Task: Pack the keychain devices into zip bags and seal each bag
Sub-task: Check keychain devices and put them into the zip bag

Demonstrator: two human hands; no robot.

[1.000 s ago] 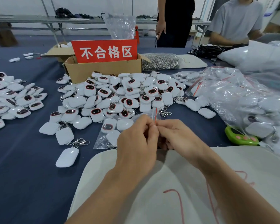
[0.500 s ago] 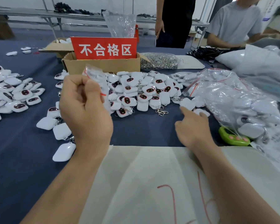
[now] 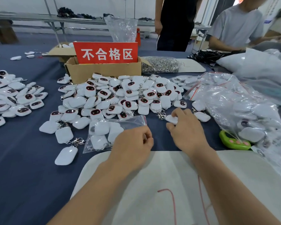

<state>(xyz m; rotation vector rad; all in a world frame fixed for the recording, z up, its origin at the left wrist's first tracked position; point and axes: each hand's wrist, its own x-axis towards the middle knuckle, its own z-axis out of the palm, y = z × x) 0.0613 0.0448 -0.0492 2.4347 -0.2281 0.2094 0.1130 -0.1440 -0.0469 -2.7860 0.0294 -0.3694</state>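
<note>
A clear zip bag (image 3: 104, 133) with a red seal strip lies on the blue table, holding several white keychain devices. My left hand (image 3: 133, 142) sits at the bag's right end, its curled fingers pinching the bag's edge. My right hand (image 3: 185, 129) is just right of it, its fingers curled round one white keychain device (image 3: 171, 119) at the front edge of the big loose pile of devices (image 3: 120, 96). That device's clasp (image 3: 161, 114) trails to its left.
Behind the pile stands a cardboard box (image 3: 104, 71) with a red sign, and beside it a bag of metal clasps (image 3: 160, 64). Filled bags (image 3: 230, 103) heap at the right, near a green counter (image 3: 234, 142). A second pile of devices (image 3: 11, 98) lies left, a white sheet (image 3: 152, 184) near me, and two people stand beyond.
My left hand dropped from a raised position at the left to the bag on the table. My right hand reached forward and closed round one device.
</note>
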